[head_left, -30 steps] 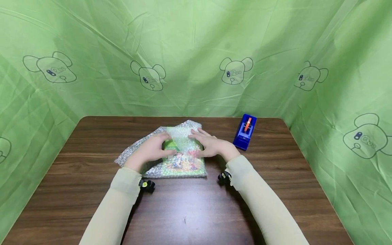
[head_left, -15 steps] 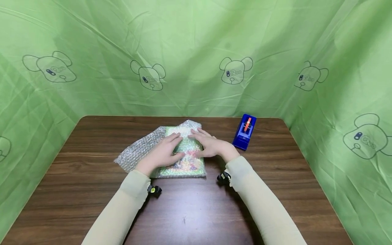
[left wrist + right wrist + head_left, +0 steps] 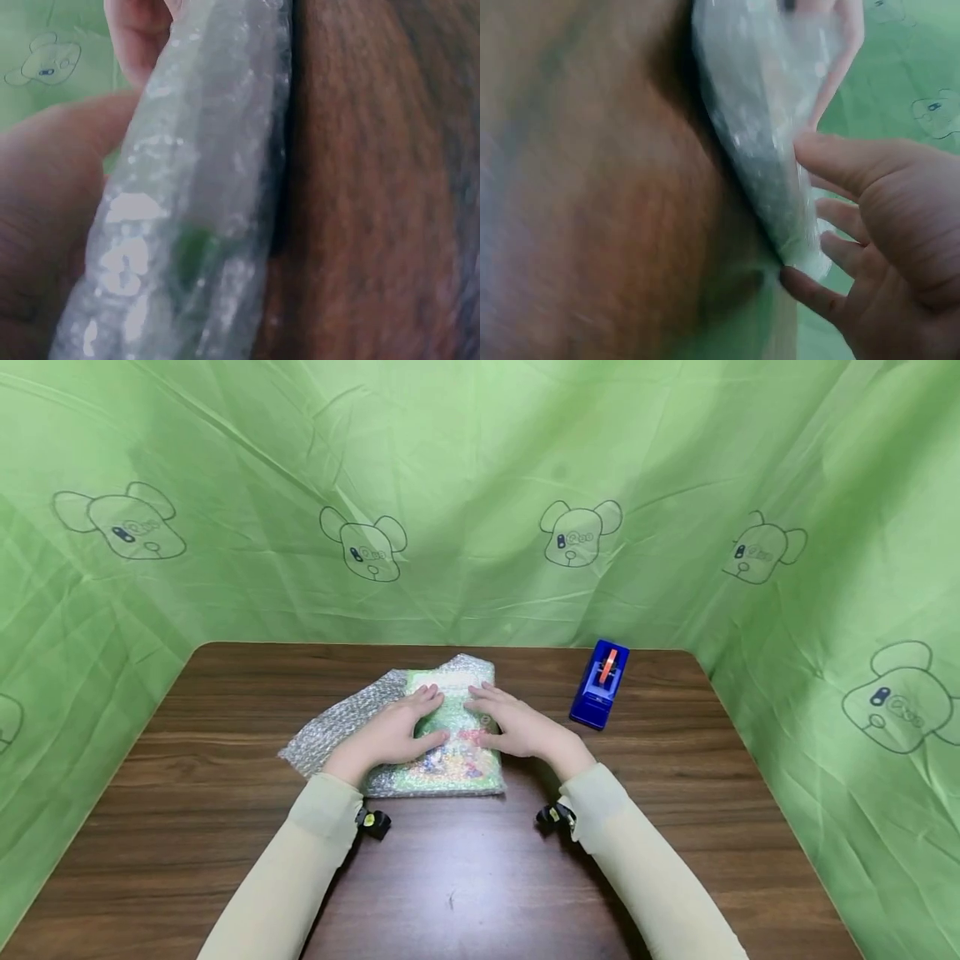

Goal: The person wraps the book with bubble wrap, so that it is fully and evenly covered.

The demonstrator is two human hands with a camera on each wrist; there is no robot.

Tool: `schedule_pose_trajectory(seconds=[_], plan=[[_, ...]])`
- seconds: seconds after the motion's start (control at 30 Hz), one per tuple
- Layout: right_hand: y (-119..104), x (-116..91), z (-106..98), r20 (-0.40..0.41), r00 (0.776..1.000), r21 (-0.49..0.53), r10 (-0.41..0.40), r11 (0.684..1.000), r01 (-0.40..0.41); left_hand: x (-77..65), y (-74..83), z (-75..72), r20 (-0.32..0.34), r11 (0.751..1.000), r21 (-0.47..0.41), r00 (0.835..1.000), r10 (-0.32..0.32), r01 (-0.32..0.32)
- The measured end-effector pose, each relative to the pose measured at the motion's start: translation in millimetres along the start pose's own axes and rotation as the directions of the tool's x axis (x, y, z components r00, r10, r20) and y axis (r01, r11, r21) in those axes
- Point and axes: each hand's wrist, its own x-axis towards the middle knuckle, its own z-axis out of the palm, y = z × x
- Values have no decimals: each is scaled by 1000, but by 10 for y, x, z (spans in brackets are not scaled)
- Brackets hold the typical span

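Observation:
A flat, colourful rectangular item (image 3: 450, 768), green with a printed picture, lies inside bubble wrap (image 3: 341, 722) on the table. The wrap's loose end stretches out to the left. My left hand (image 3: 393, 731) rests over the left part of the package, its fingers extended and thumb pointing right. At the right edge, my right hand (image 3: 517, 724) touches the package with fingers spread. In the left wrist view the package's bubble-wrapped side (image 3: 187, 150) shows edge-on above the table. The right wrist view has the right fingers (image 3: 840, 161) along the wrap's side.
A blue tape dispenser (image 3: 592, 702) with an orange-red part stands at the back right of the brown wooden table (image 3: 465, 877). Green curtains (image 3: 465, 485) with printed bear heads close in the back and the sides.
My left hand has moved right onto the package, and the wrap at its left now lies flatter over the item. Lately the right hand has shifted only slightly, its wrist toward me.

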Motion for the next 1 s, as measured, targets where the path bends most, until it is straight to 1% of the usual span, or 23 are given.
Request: schedule_pose_trajectory(seconds=[0.07, 0.2, 0.3, 0.43, 0.6, 0.8, 1.0], plan=[[-10, -86, -2, 22, 1000, 39, -16, 999, 15, 7, 18, 2, 6, 1000, 1, 1000, -3, 3], [-14, -254, -42, 89, 995, 168, -34, 986, 18, 12, 41, 4, 13, 1000, -7, 1000, -12, 12], [-3, -308, -41, 119, 991, 230, -55, 973, 26, 11, 43, 3, 13, 1000, -7, 1000, -15, 15], [9, -309, 7, 112, 992, 232, -63, 972, 36, 9, 40, -5, 12, 1000, -1, 1000, -13, 13], [26, -313, 72, 80, 996, 242, -43, 970, 22, 17, 40, -16, 15, 1000, 8, 1000, -10, 10], [28, -304, 134, 57, 998, 199, -8, 980, -4, 18, 32, -15, 21, 1000, 9, 1000, -10, 9], [-35, -303, 111, 32, 999, 150, 8, 989, -13, 11, 20, -3, 27, 1000, 1, 1000, -11, 11]])
